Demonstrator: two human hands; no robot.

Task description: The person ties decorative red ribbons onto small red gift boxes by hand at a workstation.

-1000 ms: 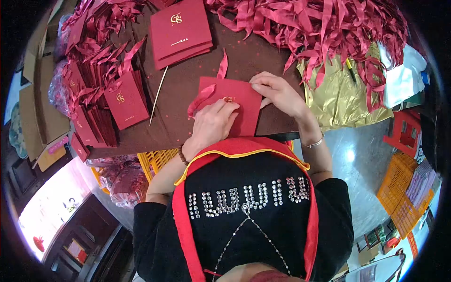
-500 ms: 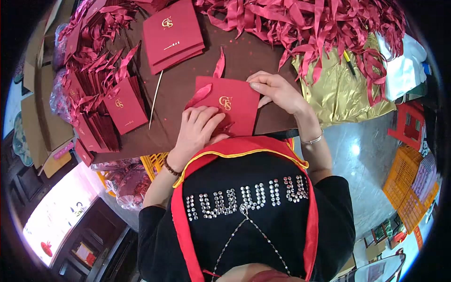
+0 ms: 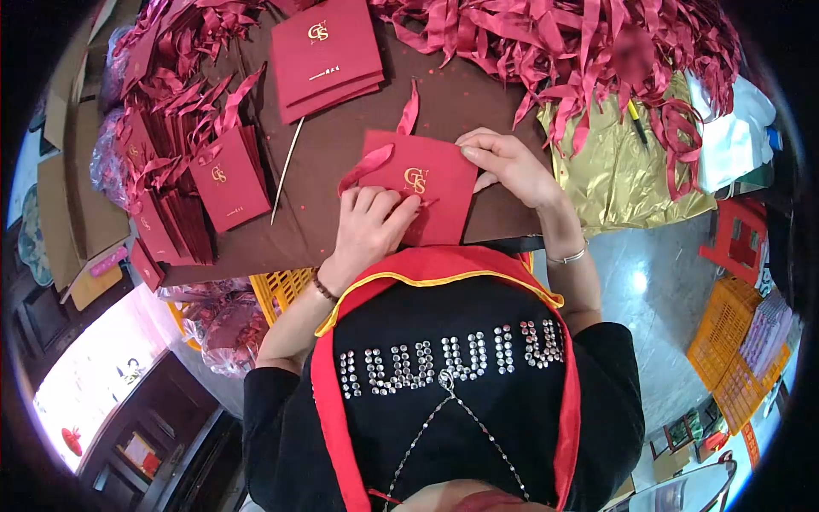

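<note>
A flat red gift bag [image 3: 444, 183] with a gold monogram lies at the table's near edge, in front of my body. Its red ribbon [image 3: 367, 166] loops out at the upper left, and a ribbon end stands up past the top edge. My left hand [image 3: 371, 222] rests on the bag's lower left with curled fingers, gripping it near the monogram; what the fingertips pinch is partly hidden. At the upper right corner, my right hand [image 3: 505, 166] pinches the bag's edge between thumb and fingers.
Matching bags are stacked ahead [image 3: 328, 55], with more bags [image 3: 230, 179] at the left. A thin stick [image 3: 287, 171] lies between them. Loose red ribbons [image 3: 563, 51] heap at the back right, beside gold wrapping [image 3: 597, 171] and a yellow-black pen [image 3: 637, 122]. Orange crates [image 3: 721, 341] stand right.
My left hand has slid slightly up and right across the bag, its fingertips now nearer the monogram. My right hand keeps its pinch at the corner. The whole view has shifted slightly.
</note>
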